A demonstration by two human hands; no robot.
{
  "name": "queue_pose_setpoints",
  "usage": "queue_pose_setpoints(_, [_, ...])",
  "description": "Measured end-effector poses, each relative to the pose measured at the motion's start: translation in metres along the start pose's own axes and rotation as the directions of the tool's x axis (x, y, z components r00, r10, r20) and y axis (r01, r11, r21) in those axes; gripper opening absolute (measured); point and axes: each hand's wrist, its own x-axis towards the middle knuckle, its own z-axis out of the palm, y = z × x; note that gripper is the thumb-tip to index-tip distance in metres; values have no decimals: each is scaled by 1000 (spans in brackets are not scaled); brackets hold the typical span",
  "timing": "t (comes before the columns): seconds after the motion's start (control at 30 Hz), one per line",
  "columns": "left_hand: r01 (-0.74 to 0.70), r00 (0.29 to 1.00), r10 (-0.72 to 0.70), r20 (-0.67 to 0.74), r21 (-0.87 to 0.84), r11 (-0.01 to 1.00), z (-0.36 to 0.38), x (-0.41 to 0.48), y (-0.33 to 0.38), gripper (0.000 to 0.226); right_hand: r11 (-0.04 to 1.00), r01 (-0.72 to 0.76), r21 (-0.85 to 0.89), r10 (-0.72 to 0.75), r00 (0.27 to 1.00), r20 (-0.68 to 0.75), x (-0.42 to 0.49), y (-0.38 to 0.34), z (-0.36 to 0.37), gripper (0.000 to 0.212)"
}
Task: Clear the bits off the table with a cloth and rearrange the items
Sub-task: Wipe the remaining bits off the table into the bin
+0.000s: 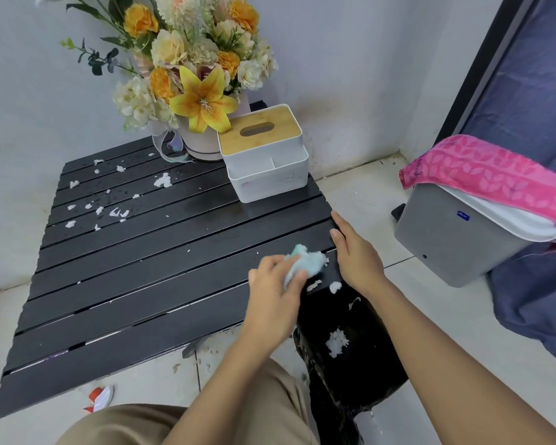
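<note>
A black slatted table (148, 271) carries several white bits (109, 213) on its far left part, with a larger clump (162, 180) further back. My left hand (276, 290) grips a light blue cloth (305, 263) at the table's right edge, with a few bits beside it. My right hand (357, 255) lies along that same edge with its fingers straight. Just below the edge hangs a black bag (360, 374) with white bits (337, 342) on it. A white tissue box with a wooden lid (264, 149) and a flower arrangement (193, 75) stand at the table's back.
A grey bin (456, 239) draped with a pink towel (495, 178) stands on the floor to the right, beside dark blue fabric (533, 300). A small orange and white object (101, 398) lies on the tiles under the table's front edge. Walls close off the back.
</note>
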Motion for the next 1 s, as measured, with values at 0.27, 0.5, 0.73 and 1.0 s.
queue_pose_setpoints(0.27, [18,994,12,-110,262,965,6,47,-6,35,997,0,72,-3,999,44,2,1,-2,45])
queue_pose_setpoints(0.5, [-277,956,238,169,268,923,6,32,-10,37,965,-29,262,-5,992,127,5,2,-6,45])
queue_pose_setpoints(0.73, [24,1000,-24,-5,117,993,-2,45,-11,37,838,-151,524,36,974,223,6,8,-15,47])
queue_pose_setpoints(1.0, [-175,975,212,-59,376,910,36,-12,-4,36,857,-115,502,26,983,182,4,3,-14,47])
